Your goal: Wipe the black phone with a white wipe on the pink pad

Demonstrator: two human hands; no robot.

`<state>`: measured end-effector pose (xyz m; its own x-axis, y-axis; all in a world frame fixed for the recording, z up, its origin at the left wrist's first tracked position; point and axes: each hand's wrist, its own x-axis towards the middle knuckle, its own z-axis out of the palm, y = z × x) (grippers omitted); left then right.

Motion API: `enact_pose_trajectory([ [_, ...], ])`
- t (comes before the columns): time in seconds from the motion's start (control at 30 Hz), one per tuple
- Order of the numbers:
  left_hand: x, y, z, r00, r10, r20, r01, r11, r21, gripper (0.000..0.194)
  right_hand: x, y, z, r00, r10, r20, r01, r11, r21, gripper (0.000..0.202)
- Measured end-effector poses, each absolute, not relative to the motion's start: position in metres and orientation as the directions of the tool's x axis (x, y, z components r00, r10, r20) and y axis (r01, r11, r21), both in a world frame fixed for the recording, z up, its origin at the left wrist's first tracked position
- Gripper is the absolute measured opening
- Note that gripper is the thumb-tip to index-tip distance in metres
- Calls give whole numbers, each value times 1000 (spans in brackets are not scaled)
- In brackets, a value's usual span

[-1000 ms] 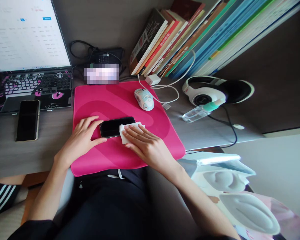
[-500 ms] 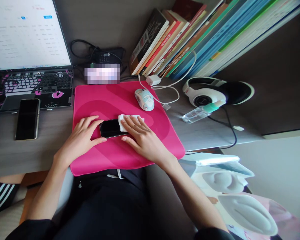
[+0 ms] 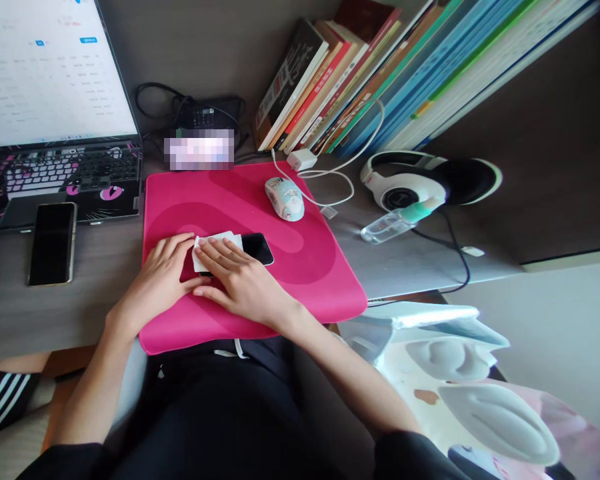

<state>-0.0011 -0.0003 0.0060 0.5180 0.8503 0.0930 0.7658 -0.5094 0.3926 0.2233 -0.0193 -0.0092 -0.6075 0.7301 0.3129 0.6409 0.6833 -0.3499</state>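
A black-screened smartphone (image 3: pixel 259 248) lies on the pink desk mat (image 3: pixel 200 190). My left hand (image 3: pixel 156 279) holds it at its left end, index finger on the far edge and thumb on the near edge. Pressed flat over a folded white wipe (image 3: pixel 233 239), my right hand (image 3: pixel 237 273) holds it against the left part of the screen, close to my left fingertips. The phone's left part is hidden under the wipe and hand; its right end shows bare.
A patterned mouse (image 3: pixel 285 199) sits at the mat's far right, beside a white charger (image 3: pixel 301 159) and cable. Headphones (image 3: pixel 400 193) and a clear bottle (image 3: pixel 387 225) are further right. To the left are a laptop (image 3: pixel 70 180) and a second phone (image 3: pixel 53 243). Books (image 3: pixel 300 87) stand behind.
My right hand has slid the wipe leftward along the phone screen, uncovering its right end and covering its left part. My left hand has stayed at the phone's left end.
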Motion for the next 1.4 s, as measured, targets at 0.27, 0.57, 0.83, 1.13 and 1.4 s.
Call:
enact_pose_trajectory([
  [0.27,0,-1,7,514,853,94,780,-510,363,68,226,-32,-11,-637,698,327,613,716,-336,72],
  [0.57,-3,-1,9,518,855,38,797,-498,342,64,241,-51,-12,-628,697,347,623,717,-312,64],
  [0.83,1,-3,12,515,855,59,785,-498,369,64,272,-58,-16,-553,739,386,692,665,-281,52],
  [1.13,0,-3,12,517,854,54,780,-496,381,64,290,-53,-20,-417,827,378,783,538,-313,52],
  [1.4,0,-3,13,522,851,61,772,-502,390,62,287,-37,-24,-391,847,359,784,511,-352,56],
])
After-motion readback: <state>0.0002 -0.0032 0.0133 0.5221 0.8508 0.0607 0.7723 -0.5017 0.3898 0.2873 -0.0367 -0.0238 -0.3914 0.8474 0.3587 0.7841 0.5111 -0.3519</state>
